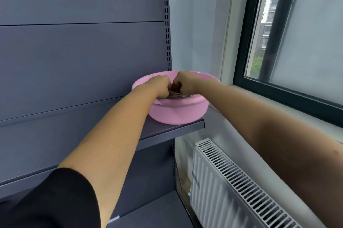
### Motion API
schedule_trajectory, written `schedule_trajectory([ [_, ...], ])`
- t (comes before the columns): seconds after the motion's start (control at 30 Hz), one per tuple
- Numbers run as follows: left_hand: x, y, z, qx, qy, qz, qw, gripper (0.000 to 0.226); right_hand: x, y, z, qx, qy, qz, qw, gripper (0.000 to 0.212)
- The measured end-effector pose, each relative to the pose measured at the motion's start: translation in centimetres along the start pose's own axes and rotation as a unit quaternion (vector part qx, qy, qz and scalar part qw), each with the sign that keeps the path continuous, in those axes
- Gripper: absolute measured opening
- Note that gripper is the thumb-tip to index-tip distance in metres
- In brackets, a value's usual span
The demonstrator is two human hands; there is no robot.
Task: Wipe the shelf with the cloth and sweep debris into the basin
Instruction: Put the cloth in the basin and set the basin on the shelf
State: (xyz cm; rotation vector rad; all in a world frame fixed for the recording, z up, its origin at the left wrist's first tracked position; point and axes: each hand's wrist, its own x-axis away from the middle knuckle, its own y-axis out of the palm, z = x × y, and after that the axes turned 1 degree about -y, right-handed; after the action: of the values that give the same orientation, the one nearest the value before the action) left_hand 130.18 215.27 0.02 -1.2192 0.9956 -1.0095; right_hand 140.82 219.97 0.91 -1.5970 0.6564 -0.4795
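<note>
**Inspector A:** Grip first. The left hand (pixel 159 84) and the right hand (pixel 185 83) are knuckle to knuckle inside the basin (pixel 174 114), fingers of both curled down and clamped on the cloth (pixel 175 95).

**Inspector B:** Confirmed. The cloth shows only as a bunched greyish fold under the two fists, low against the near inner wall. I cannot tell if the basin holds water or debris.

**Inspector A:** Basin: pink, round, upright. It sits on the shelf (pixel 167 131) at its far right end, its side bulging just past the right edge.

**Inspector B:** The shelf is dark grey metal, mounted against a panelled back wall (pixel 83 51) of the same colour. A second shelf lies lower and nearer.

**Inspector A:** Surroundings: a black sleeve (pixel 55 200) on the near left arm; the right arm is bare. A white radiator (pixel 232 181) stands below right, under a dark-framed window (pixel 287 42).
</note>
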Motion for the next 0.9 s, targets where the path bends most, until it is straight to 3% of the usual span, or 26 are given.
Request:
schedule_trajectory([
  [0.07,-0.6,0.5,0.1,-0.012,-0.003,0.002,1.000,0.025,-0.6,0.8,0.3,-0.005,0.010,-0.011,1.000,0.027],
  [0.37,-1.7,0.6,0.8,-0.014,-0.065,-0.103,0.992,0.037,-2.6,1.8,0.9,-0.017,0.042,-0.080,0.996,0.035],
  [0.6,-0.7,0.5,1.2,-0.013,-0.077,-0.081,0.994,0.038,-2.3,1.2,0.9,0.002,0.041,-0.088,0.995,0.033],
  [0.9,1.8,0.1,1.6,-0.020,-0.055,-0.030,0.998,0.035,0.6,0.6,-0.8,0.012,0.063,-0.023,0.998,0.035],
])
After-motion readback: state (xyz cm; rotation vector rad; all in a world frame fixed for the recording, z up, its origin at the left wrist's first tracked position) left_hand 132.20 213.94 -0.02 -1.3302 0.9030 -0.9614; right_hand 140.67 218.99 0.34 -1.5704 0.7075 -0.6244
